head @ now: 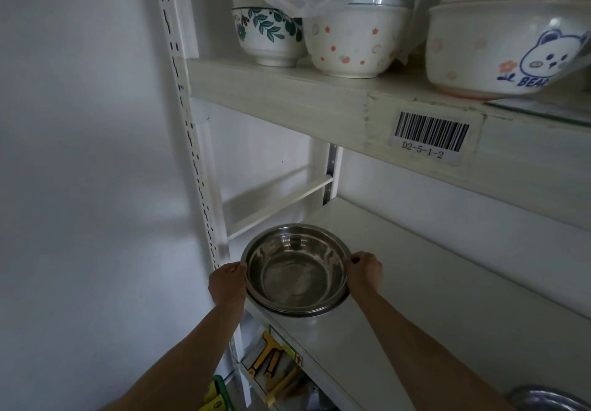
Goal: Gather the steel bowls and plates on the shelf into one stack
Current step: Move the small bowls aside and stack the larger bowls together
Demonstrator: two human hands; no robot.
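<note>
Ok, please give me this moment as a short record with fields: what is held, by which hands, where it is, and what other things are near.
held item: steel bowl, it seems nested on another one
left hand: grips the bowl's left rim
right hand: grips the right rim
place: near the front left corner of the lower shelf
other steel piece: partly in view at bottom right
shelf above: ceramic bowls, one with a bear print
label: barcode reading D2-5-1-2

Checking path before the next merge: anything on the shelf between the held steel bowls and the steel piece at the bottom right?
Nothing visible. Left hand and right hand grip the steel bowls at the shelf's front left corner. The shelf surface toward the steel piece looks bare, though that piece is cropped by the frame edge.
</note>
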